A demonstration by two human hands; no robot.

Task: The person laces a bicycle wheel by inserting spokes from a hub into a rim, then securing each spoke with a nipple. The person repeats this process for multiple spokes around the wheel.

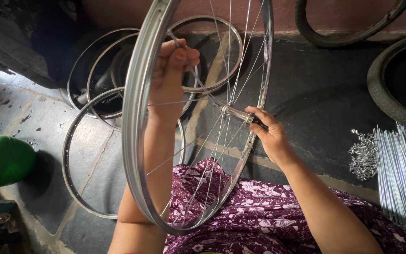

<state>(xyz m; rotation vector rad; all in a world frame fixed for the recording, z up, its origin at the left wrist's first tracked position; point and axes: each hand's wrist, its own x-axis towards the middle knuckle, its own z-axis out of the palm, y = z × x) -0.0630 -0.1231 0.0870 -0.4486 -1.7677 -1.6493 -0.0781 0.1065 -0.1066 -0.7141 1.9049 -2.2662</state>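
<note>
Wheel rim (135, 117) is upright over my lap, seen nearly edge-on, with its lower arc down near the purple floral cloth (259, 211). It is bright metal, partly laced, with thin spokes (233, 70) fanning from the hub (235, 113).

My left hand (170, 70) is inside the rim near the top and is pinched shut on a thin spoke end close to the rim wall. My right hand (271, 134) is closed around the hub's axle end and carries the wheel from the centre.

Handling, as I judge it: the rim is light but stiff, and its polished surface is likely slick. The spokes are springy and bend easily, so I would not load them. The firm holds are the hub and the rim edge.

More bare rims (83, 155) lie on the stone floor (306, 84) to the left. A bundle of loose spokes (400, 178) and a heap of nipples (363, 155) lie to the right, well apart from the wheel. Tyres (391, 89) lean by the wall.
</note>
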